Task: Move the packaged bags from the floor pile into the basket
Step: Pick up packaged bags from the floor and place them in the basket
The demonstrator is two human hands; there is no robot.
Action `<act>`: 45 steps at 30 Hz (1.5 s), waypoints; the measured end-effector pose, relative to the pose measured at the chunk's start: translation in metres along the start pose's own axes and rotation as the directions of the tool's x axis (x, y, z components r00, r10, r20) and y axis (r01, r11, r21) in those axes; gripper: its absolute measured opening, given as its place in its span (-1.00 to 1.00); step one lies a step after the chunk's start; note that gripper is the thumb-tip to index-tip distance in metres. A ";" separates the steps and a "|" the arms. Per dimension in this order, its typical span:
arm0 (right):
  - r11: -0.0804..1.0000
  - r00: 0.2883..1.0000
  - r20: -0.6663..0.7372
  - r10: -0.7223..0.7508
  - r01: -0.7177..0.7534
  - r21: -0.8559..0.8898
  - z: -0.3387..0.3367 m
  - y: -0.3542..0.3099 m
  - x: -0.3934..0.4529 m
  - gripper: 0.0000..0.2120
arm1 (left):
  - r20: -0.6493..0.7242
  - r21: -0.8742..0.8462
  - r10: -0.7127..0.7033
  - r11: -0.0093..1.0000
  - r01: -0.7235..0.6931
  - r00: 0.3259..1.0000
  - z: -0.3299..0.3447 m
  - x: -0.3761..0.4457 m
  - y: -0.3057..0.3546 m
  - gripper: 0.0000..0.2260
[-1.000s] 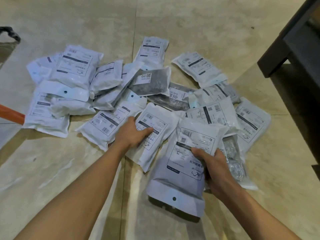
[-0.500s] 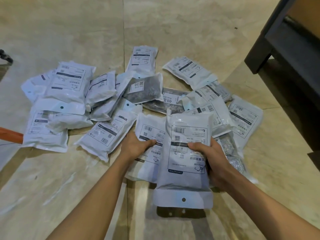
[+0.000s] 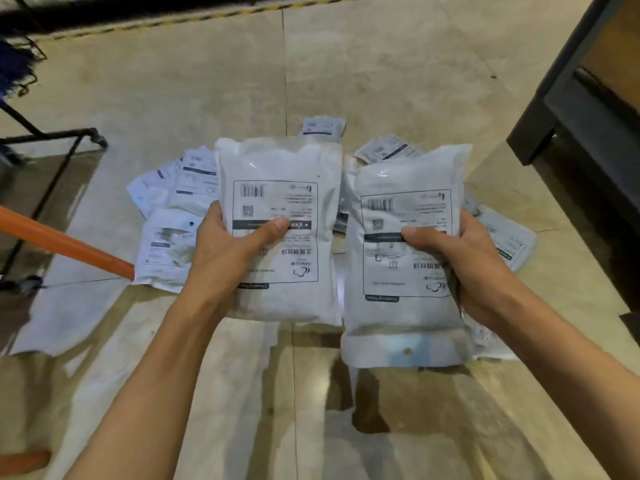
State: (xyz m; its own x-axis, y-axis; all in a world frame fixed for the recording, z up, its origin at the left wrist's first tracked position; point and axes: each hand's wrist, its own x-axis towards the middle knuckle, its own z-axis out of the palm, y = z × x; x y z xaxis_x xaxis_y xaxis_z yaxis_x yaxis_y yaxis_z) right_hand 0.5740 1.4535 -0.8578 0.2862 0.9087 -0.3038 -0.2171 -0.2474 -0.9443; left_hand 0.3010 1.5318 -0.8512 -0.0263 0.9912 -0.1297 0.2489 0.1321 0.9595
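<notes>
Currently both hands grip one bag each, left hand (image 3: 225, 251) on left bag (image 3: 280, 209), right hand (image 3: 474, 268) on right bag (image 3: 405, 244), upright above pile (image 3: 173, 220); basket unidentifiable.

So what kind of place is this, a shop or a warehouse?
Probably a warehouse or stockroom: dozens of identical barcoded bags piled on a bare tiled floor, hazard-striped tape along the far edge, and an orange rail at left.
</notes>
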 end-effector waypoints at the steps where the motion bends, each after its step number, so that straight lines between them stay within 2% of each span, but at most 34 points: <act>1: 1.000 1.000 0.007 -0.009 0.009 0.001 0.004 -0.018 -0.008 -0.54 | -0.013 -0.004 0.015 1.000 -0.015 1.000 -0.010 -0.007 0.019 -0.50; 7: 1.000 0.999 0.041 -0.014 0.013 0.006 0.028 -0.168 -0.078 -0.52 | -0.039 -0.059 0.011 0.998 -0.013 0.999 -0.065 -0.061 0.170 -0.57; 10: 1.000 0.999 0.031 -0.024 0.024 0.009 0.038 -0.266 -0.121 -0.52 | -0.018 -0.088 0.005 0.996 -0.007 1.000 -0.090 -0.088 0.276 -0.41; 13: 0.999 0.999 0.025 -0.033 0.033 -0.002 0.044 -0.371 -0.165 -0.53 | 0.023 -0.097 0.002 0.995 0.000 1.000 -0.110 -0.112 0.389 -0.34; 19: 0.993 0.993 0.028 -0.115 0.116 -0.030 0.040 -0.588 -0.253 -0.56 | 0.052 -0.122 0.053 0.991 -0.046 0.997 -0.141 -0.161 0.609 -0.40; 22: 0.987 0.986 0.031 -0.162 0.162 -0.013 0.033 -0.667 -0.284 -0.59 | 0.061 -0.127 0.068 0.990 -0.060 0.996 -0.149 -0.180 0.688 -0.44; 25: 0.985 0.984 0.036 -0.175 0.174 0.024 0.026 -0.724 -0.310 -0.62 | 0.072 -0.120 0.057 0.992 -0.049 0.996 -0.156 -0.197 0.743 -0.37; 31: 0.972 0.972 -0.018 -0.235 0.236 0.021 0.017 -0.783 -0.343 -0.61 | 0.066 -0.136 0.081 0.988 -0.071 0.995 -0.160 -0.228 0.804 -0.35; 37: 0.964 0.964 -0.083 -0.254 0.259 0.057 0.006 -0.797 -0.377 -0.57 | 0.124 -0.151 0.122 0.983 -0.103 0.985 -0.156 -0.245 0.828 -0.38; 41: 0.962 0.951 -0.195 -0.241 0.261 0.085 0.000 -0.787 -0.411 -0.61 | 0.242 -0.163 0.145 0.981 -0.107 0.960 -0.149 -0.247 0.830 -0.42; 45: 0.949 0.896 -0.373 -0.242 0.299 0.102 -0.002 -0.772 -0.456 -0.61 | 0.414 -0.152 0.161 0.983 -0.106 0.896 -0.138 -0.246 0.826 -0.39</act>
State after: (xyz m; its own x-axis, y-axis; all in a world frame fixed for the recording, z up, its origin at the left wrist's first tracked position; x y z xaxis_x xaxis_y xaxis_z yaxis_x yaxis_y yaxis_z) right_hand 0.6131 1.2294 0.0090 0.6569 0.7485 -0.0908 -0.2157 0.0711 -0.9739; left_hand 0.3800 1.3983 0.0080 0.4169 0.9066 -0.0651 0.1001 0.0254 0.9947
